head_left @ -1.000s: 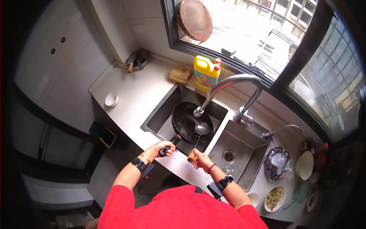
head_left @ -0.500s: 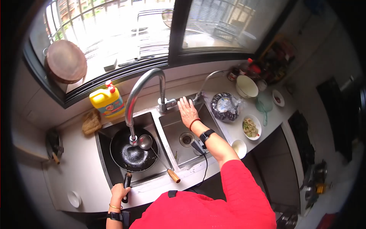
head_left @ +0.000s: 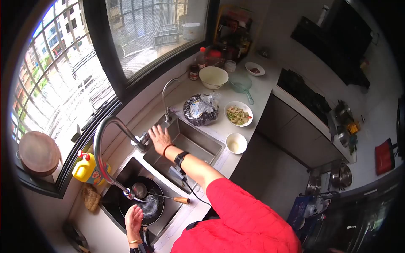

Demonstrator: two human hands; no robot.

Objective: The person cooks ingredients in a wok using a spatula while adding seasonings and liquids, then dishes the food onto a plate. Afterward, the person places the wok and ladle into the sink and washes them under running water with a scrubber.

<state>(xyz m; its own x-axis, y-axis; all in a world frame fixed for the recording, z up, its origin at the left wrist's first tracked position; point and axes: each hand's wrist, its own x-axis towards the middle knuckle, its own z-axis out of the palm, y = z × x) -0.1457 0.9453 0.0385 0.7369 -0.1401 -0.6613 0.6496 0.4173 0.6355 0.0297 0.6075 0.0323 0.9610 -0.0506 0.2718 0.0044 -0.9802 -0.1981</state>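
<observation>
My right hand has its fingers spread beside the faucet lever, over the right sink basin. It appears to touch the lever. In the left basin sits a black wok, with water running into it from the tall curved faucet. A metal ladle with a wooden handle leans across the wok, its handle end resting toward the sink divider. My left hand hovers at the wok's near-left rim, fingers raised and holding nothing. The wok handle lies just below it, partly hidden by my wrist.
A yellow jug and a brown scrubber stand left of the sink. To the right are a plastic-wrapped dark bundle, a bowl of chopped food, a small white bowl, a large bowl and a green strainer.
My left hand has let go of the wok handle and risen to the rim. Water now runs from the faucet. My right hand stays by the lever; the view has turned right.
</observation>
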